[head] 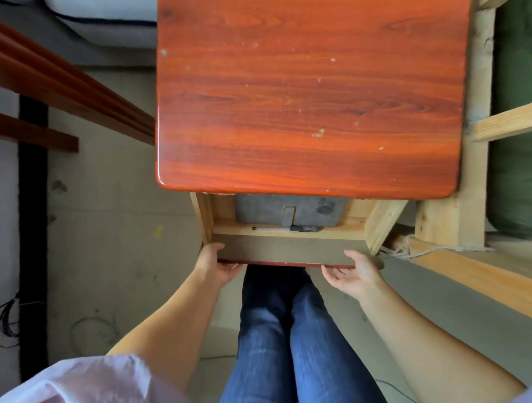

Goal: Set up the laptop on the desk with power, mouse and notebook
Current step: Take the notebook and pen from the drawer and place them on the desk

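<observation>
A red-brown wooden desk [308, 85] fills the upper middle of the head view, its top bare. Below its front edge a drawer [286, 251] stands partly pulled out. Inside lies a grey flat case or laptop [290, 212] with a small clip, and a pen [287, 229] rests in front of it. My left hand [215, 265] grips the drawer front at its left corner. My right hand [356, 273] sits under the drawer front's right end, fingers curled upward against it.
A pale wooden frame [463, 221] and a green bundle [521, 157] stand to the right of the desk. A dark red rail [61, 82] runs along the left. Cables [6, 322] lie on the floor at far left. My jeans-clad legs [290, 338] are below the drawer.
</observation>
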